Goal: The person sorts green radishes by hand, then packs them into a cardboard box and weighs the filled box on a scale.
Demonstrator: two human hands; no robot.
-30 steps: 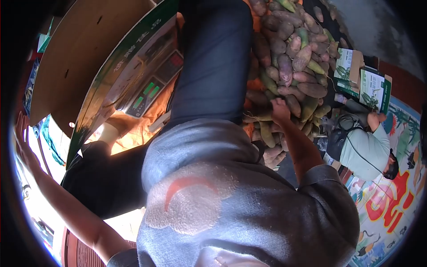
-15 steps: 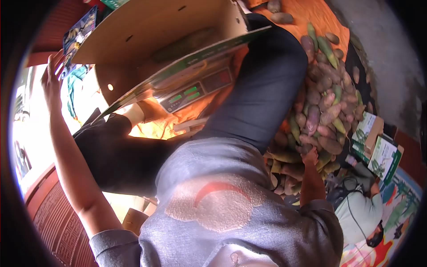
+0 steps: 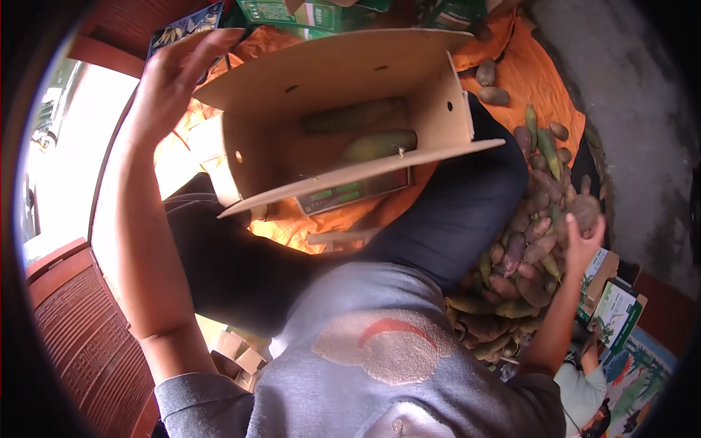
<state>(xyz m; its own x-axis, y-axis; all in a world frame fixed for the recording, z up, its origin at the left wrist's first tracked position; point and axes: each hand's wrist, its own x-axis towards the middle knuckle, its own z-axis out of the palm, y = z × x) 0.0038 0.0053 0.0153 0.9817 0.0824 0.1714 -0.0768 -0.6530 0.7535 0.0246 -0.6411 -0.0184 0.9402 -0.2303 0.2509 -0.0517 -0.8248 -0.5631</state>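
My left hand (image 3: 186, 69) is raised at the upper left corner of the open cardboard box (image 3: 453, 117), its fingers stretched out and holding nothing. Two long greenish root vegetables (image 3: 380, 145) lie inside the box, which rests over a digital scale (image 3: 347, 195) with lit green displays. On my right, my right hand (image 3: 586, 241) has thumb and fingers around a roundish brown tuber (image 3: 584, 209) at the far side of the heap. The heap of tubers (image 3: 538, 252) mixes reddish-brown and green ones.
An orange sheet (image 3: 537, 62) lies under the heap and the scale. Green printed boxes (image 3: 292, 13) stand beyond the cardboard box. At lower right are small cartons (image 3: 617, 310) and another person (image 3: 580, 390). A carved reddish-brown wooden panel (image 3: 77, 328) stands at left.
My right hand has moved from the near part of the heap outward to the right and has a brown tuber in it. My left hand has come inward, nearer the box corner. The view has shifted.
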